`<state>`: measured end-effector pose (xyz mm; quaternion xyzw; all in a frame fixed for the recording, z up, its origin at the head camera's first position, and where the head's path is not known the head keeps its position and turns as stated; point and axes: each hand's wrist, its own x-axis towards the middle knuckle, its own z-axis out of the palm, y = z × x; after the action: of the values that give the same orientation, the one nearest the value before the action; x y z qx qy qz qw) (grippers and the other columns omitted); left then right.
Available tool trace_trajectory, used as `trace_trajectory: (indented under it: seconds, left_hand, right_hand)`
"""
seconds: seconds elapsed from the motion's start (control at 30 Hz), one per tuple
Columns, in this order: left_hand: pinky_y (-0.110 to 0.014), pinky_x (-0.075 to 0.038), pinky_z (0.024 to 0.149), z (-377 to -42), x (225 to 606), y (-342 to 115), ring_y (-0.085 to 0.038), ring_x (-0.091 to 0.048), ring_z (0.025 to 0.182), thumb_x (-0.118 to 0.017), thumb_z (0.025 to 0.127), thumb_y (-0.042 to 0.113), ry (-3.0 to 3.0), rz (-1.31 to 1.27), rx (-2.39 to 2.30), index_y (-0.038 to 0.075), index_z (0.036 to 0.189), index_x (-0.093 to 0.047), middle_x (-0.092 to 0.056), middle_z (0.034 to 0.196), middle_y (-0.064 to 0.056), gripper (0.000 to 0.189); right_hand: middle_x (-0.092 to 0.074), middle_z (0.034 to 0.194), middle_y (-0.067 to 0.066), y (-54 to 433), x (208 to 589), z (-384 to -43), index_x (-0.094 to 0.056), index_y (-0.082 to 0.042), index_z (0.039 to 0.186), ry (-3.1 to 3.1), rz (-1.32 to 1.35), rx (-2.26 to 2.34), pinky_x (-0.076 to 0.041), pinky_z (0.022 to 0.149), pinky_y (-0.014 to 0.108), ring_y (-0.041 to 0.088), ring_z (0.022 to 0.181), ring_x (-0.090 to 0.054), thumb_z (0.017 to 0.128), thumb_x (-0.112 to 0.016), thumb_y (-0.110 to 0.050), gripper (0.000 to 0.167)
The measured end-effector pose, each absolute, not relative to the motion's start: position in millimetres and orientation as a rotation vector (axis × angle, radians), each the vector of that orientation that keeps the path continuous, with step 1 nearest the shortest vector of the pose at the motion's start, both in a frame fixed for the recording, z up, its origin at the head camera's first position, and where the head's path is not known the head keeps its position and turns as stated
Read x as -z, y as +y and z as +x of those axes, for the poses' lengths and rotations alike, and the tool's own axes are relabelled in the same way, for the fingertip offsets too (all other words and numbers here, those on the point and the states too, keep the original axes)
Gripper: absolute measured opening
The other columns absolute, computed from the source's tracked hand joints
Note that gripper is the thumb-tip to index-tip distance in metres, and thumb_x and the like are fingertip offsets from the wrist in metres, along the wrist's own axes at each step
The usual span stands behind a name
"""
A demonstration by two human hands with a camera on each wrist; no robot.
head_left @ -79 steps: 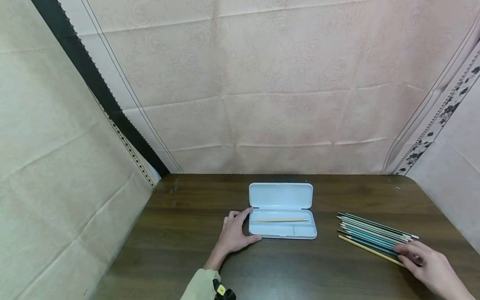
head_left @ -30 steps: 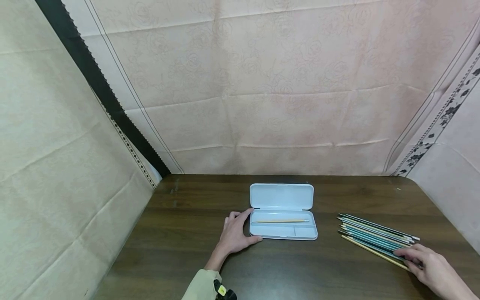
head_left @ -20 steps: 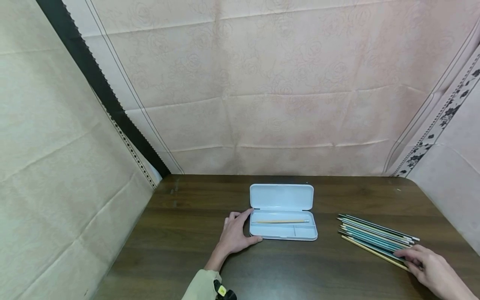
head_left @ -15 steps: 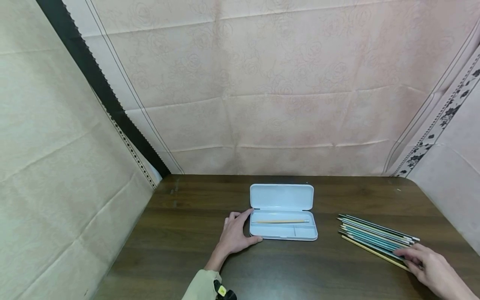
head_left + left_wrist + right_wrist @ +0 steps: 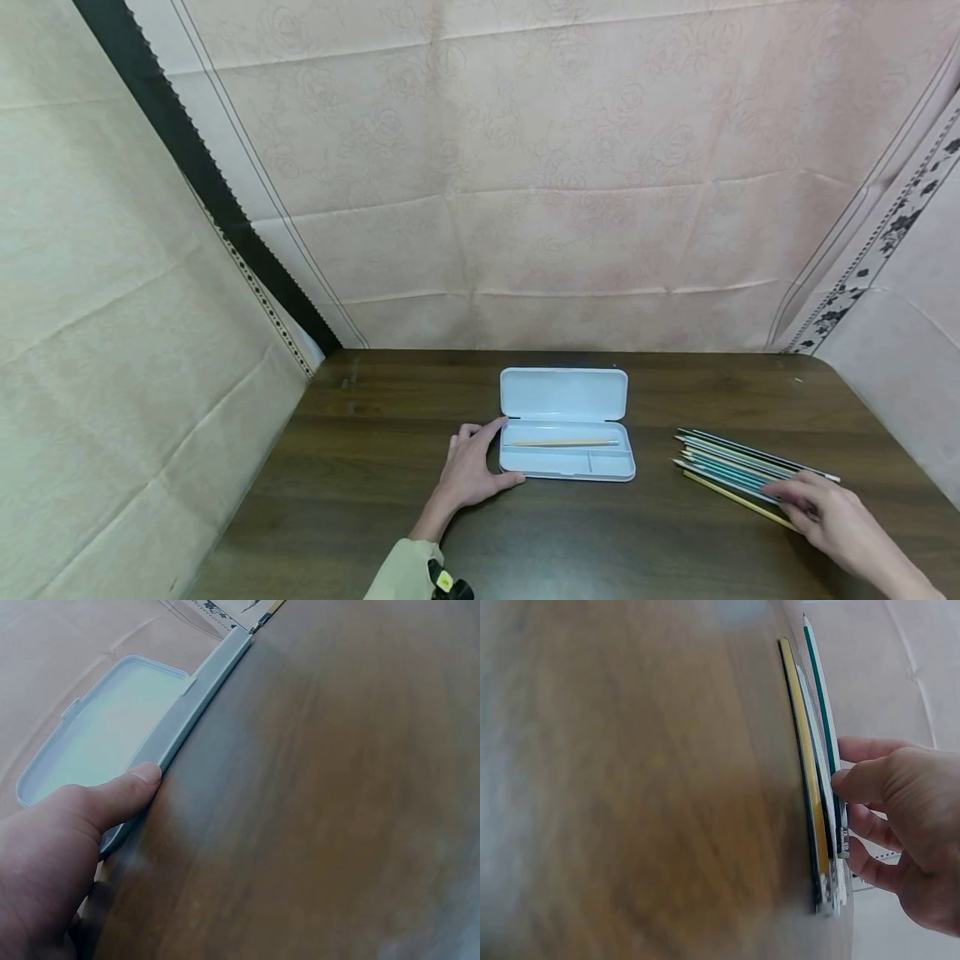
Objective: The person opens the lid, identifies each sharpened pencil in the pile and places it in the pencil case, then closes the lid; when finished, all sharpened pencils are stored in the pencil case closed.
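Observation:
A light blue pencil case (image 5: 563, 392) lies with its lid raised on the brown table, and one pale pencil (image 5: 564, 443) is inside its long compartment. My left hand (image 5: 471, 467) holds the case by its left end, thumb on the front edge and fingers toward the back corner. At the right, my right hand (image 5: 832, 517) pinches a green-and-white pencil (image 5: 821, 690) near its eraser end, between thumb and fingers. This pencil is slightly raised above the row of other pencils (image 5: 757, 456), as the right wrist view shows. A yellow pencil (image 5: 810, 757) lies beside them.
The wooden table (image 5: 390, 517) reaches back to a pale patterned cloth (image 5: 562, 208) hanging behind it. More cloth hangs at the left and right sides. A dark band (image 5: 202, 175) runs down the left cloth seam. Table surface separates the case from the pencils.
My right hand has shifted a little left and up from the pencils' near ends, bringing a green-and-white pencil slightly out of the row. My left hand and the case stay put.

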<state>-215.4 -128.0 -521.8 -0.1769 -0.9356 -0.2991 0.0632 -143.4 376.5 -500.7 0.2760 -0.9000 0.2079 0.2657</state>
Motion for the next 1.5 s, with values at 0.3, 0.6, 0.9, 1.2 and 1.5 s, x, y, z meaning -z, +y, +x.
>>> trace_trajectory:
  seconds: [0.3, 0.6, 0.9, 1.2, 1.5]
  left_hand:
    - [-0.043, -0.037, 0.088, -217, 523, -128, -0.023, -0.042, 0.114, -0.081, 0.077, 0.056, -2.835, -0.522, 0.899, 0.023, 0.152, -0.044, -0.056, 0.136, 0.000, 0.089]
    - [-0.044, -0.037, 0.089, -216, 523, -128, -0.023, -0.042, 0.115, -0.081, 0.077, 0.056, -2.835, -0.521, 0.903, 0.023, 0.152, -0.044, -0.056, 0.137, 0.000, 0.089]
    - [-0.044, -0.036, 0.089, -217, 523, -127, -0.022, -0.042, 0.115, -0.081, 0.077, 0.055, -2.824, -0.534, 0.892, 0.023, 0.151, -0.045, -0.056, 0.137, 0.000, 0.089]
    - [-0.045, -0.036, 0.090, -216, 523, -127, -0.023, -0.042, 0.116, -0.081, 0.076, 0.055, -2.836, -0.519, 0.899, 0.024, 0.151, -0.045, -0.056, 0.137, 0.000, 0.089]
    - [-0.044, -0.036, 0.090, -216, 525, -127, -0.024, -0.042, 0.117, -0.081, 0.077, 0.056, -2.842, -0.513, 0.877, 0.023, 0.151, -0.045, -0.056, 0.138, -0.001, 0.089]
  right_hand:
    - [-0.064, 0.088, -0.009, 354, 494, -161, -0.074, -0.014, 0.095, -2.350, 0.861, -0.630, -0.039, 0.061, 0.016, -0.001, 0.071, -0.053, 0.053, -0.077, 0.022, 0.056]
    - [-0.062, 0.087, -0.007, 321, 485, -178, -0.075, -0.012, 0.094, -2.365, 0.890, -0.659, -0.037, 0.058, 0.016, -0.003, 0.069, -0.047, 0.060, -0.078, 0.020, 0.047]
    - [-0.060, 0.089, -0.009, 288, 475, -194, -0.076, -0.015, 0.097, -2.519, 0.862, -0.696, -0.042, 0.055, 0.024, -0.001, 0.070, -0.046, 0.071, -0.077, 0.017, 0.042]
    - [-0.060, 0.087, -0.010, 261, 471, -211, -0.077, -0.013, 0.097, -2.566, 0.901, -0.708, -0.044, 0.058, 0.026, 0.004, 0.071, -0.048, 0.072, -0.077, 0.016, 0.039]
    - [-0.062, 0.090, -0.007, 235, 467, -219, -0.079, -0.015, 0.100, -2.677, 0.897, -0.680, -0.049, 0.064, 0.027, 0.010, 0.075, -0.051, 0.078, -0.078, 0.010, 0.033]
